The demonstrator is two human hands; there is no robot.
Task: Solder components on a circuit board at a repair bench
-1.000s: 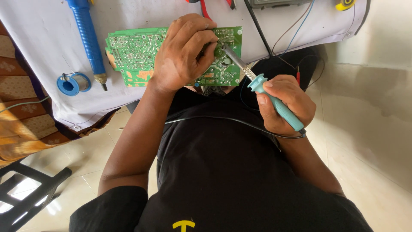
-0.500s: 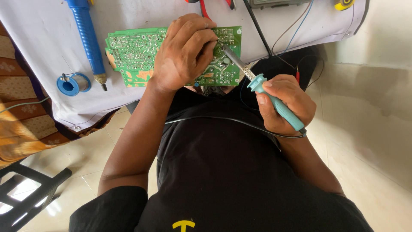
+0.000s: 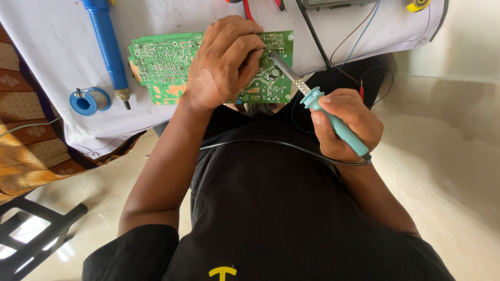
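Seen from above, a person's left hand [image 3: 224, 65] presses flat on a green circuit board [image 3: 166, 62] lying on a white cloth-covered table [image 3: 47, 47], fingers curled over the board's middle. The right hand [image 3: 344, 125] grips a teal-handled soldering iron [image 3: 317, 106] — its metal tip slants up to the board, just beside the left fingertips. Left of the board lie a blue desoldering pump [image 3: 107, 41] and a blue solder spool [image 3: 89, 101].
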